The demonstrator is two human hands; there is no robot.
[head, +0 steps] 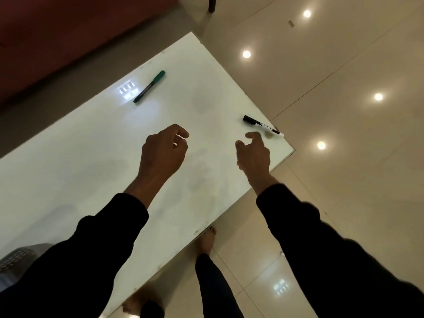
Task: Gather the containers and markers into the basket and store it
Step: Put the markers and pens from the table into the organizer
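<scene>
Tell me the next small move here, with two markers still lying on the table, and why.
Probably reach the right hand forward to pinch the black-capped white marker. Its loosely curled fingers hold nothing and hover just short of it, while the green marker lies farther off, beyond the left hand.

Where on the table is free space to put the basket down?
The widest bare patch lies between the left hand and the basket, on the white table. Another lies between the green marker and the black marker. The black marker's corner is crowded by the right hand.
</scene>
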